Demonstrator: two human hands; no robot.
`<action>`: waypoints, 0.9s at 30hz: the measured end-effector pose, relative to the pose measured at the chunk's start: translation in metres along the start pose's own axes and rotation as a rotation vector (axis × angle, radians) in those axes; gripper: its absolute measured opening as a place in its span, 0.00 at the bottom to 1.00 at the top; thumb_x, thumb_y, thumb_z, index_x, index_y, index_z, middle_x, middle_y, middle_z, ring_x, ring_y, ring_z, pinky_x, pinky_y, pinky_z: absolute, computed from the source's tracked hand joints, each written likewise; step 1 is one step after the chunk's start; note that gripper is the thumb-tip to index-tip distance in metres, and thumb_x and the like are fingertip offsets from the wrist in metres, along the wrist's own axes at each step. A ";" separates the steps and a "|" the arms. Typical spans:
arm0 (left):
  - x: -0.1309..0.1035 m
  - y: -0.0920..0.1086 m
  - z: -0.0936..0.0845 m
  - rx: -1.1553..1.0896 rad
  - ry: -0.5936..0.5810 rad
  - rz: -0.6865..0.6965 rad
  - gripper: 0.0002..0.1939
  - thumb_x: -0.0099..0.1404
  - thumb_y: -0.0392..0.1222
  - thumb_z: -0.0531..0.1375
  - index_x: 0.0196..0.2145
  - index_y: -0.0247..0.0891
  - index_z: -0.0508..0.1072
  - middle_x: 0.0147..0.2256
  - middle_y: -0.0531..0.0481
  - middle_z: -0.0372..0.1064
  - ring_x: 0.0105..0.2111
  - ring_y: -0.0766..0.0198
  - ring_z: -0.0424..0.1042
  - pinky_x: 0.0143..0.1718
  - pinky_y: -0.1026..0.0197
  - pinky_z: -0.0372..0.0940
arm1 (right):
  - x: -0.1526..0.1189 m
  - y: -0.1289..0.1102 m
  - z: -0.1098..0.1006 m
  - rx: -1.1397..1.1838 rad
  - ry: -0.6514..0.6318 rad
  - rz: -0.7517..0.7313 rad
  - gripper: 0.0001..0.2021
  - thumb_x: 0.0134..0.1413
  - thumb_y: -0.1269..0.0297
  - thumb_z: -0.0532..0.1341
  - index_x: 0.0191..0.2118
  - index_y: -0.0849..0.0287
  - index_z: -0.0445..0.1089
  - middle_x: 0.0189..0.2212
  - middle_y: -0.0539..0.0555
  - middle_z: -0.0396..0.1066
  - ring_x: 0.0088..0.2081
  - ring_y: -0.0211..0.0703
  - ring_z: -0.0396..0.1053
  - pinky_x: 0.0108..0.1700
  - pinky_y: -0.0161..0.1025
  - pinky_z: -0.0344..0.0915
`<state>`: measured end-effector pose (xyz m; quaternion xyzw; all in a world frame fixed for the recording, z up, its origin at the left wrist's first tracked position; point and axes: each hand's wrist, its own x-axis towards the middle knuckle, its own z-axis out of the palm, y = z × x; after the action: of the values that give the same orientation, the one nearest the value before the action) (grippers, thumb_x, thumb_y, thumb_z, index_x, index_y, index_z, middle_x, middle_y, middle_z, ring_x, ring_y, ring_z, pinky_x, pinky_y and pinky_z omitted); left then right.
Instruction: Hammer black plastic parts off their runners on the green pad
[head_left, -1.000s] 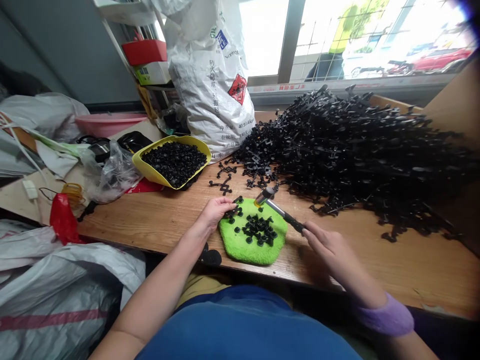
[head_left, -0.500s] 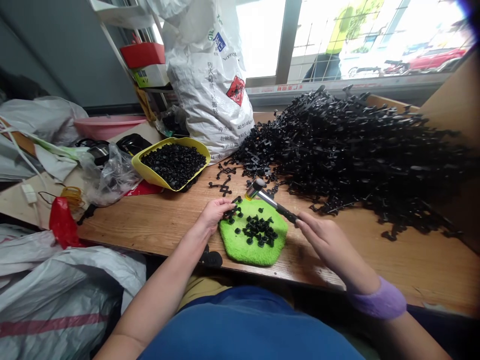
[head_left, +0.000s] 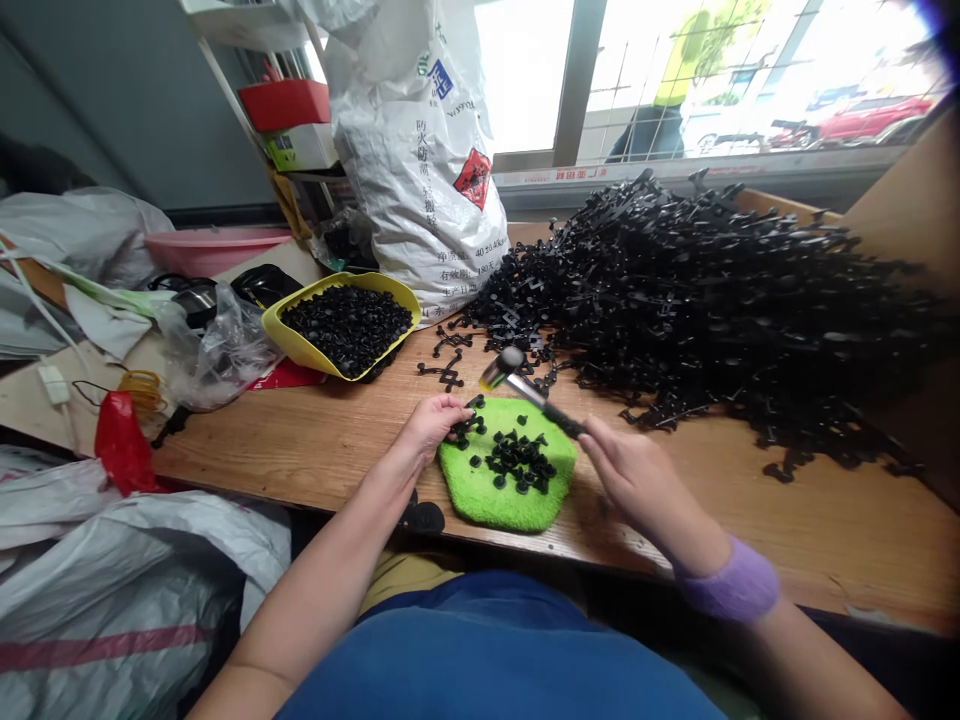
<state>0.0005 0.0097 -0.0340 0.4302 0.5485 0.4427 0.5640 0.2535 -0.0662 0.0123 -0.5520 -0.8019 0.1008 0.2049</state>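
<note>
At the left edge of a green fuzzy pad [head_left: 480, 500], my left hand [head_left: 433, 422] pinches a black plastic piece [head_left: 475, 402] with round ends; its fingers hide part of it. My right hand [head_left: 626, 465] is wrapped around the dark grip of a hammer [head_left: 531, 392]. The hammer's head, dark on one face and yellow on the other, is raised over the pad's upper left edge, close to my left fingers. Small loose black parts [head_left: 523, 458] with round heads lie heaped on the middle of the pad.
A large pile of black plastic pieces [head_left: 690, 300] covers the back right of the wooden table [head_left: 300, 450]. A yellow scoop [head_left: 292, 345] full of small black parts stands back left, beside a tall white sack [head_left: 420, 190]. Plastic bags and a pink basin [head_left: 217, 252] are farther left.
My right hand and the hammer have moved left, bringing the hammer's head nearer my left hand. My left hand stays almost in place, still pinching the black piece.
</note>
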 end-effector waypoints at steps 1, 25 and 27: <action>0.000 0.000 0.000 0.008 0.006 0.003 0.11 0.44 0.38 0.65 0.24 0.33 0.67 0.19 0.53 0.67 0.17 0.73 0.62 0.15 0.72 0.48 | 0.001 -0.001 0.002 -0.018 -0.017 -0.008 0.15 0.62 0.58 0.45 0.30 0.56 0.64 0.19 0.51 0.66 0.19 0.40 0.63 0.21 0.34 0.53; -0.015 -0.001 -0.017 -0.059 -0.013 -0.007 0.14 0.46 0.43 0.65 0.26 0.34 0.65 0.21 0.54 0.65 0.16 0.75 0.61 0.14 0.73 0.48 | -0.012 0.015 0.003 0.211 -0.033 0.034 0.18 0.62 0.58 0.43 0.37 0.56 0.69 0.25 0.52 0.71 0.28 0.44 0.68 0.29 0.37 0.62; -0.031 0.000 -0.038 -0.075 0.004 0.004 0.14 0.48 0.44 0.65 0.28 0.35 0.65 0.20 0.55 0.65 0.15 0.76 0.58 0.14 0.73 0.47 | -0.026 0.028 0.002 0.331 -0.052 0.103 0.17 0.60 0.56 0.46 0.35 0.57 0.70 0.25 0.53 0.72 0.28 0.45 0.68 0.30 0.38 0.63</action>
<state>-0.0372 -0.0200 -0.0280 0.4088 0.5320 0.4649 0.5777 0.2848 -0.0796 -0.0058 -0.5481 -0.7502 0.2562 0.2669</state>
